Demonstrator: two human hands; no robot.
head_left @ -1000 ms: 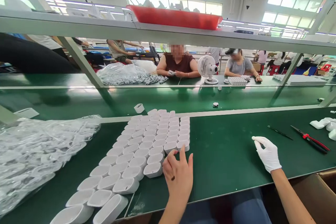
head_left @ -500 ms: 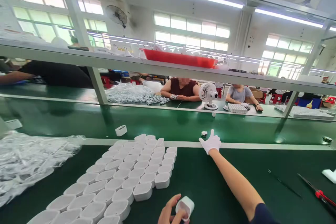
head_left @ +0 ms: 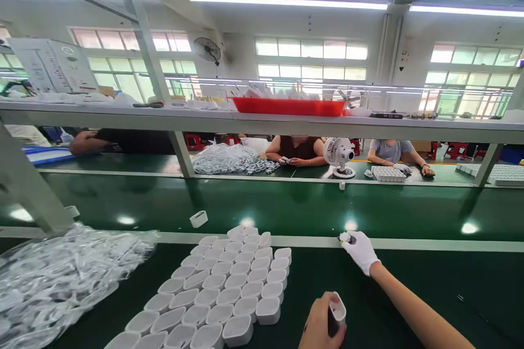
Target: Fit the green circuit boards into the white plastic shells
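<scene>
My left hand (head_left: 321, 323), bare, grips a white plastic housing (head_left: 338, 310) near the bottom of the view, its open end turned up. My gloved right hand (head_left: 360, 251) reaches out to the pale strip at the belt's near edge. Its fingers are closed around a small dark-and-white part (head_left: 347, 238), mostly covered by the glove. To the left of my hands stand many similar white housings (head_left: 268, 310), packed in slanting rows on the dark green table.
A heap of clear plastic bags (head_left: 73, 278) lies at the left. One white housing (head_left: 198, 219) sits on the green belt (head_left: 262, 204). A shelf with a red tray (head_left: 289, 106) crosses above. Beyond the belt are a small white fan (head_left: 339, 155) and co-workers. Thin tweezers (head_left: 478, 311) lie at right.
My right hand has closed on the small part at the belt's edge. My left hand, with the housing, has turned and moved nearer the right arm. The view has levelled and shifted.
</scene>
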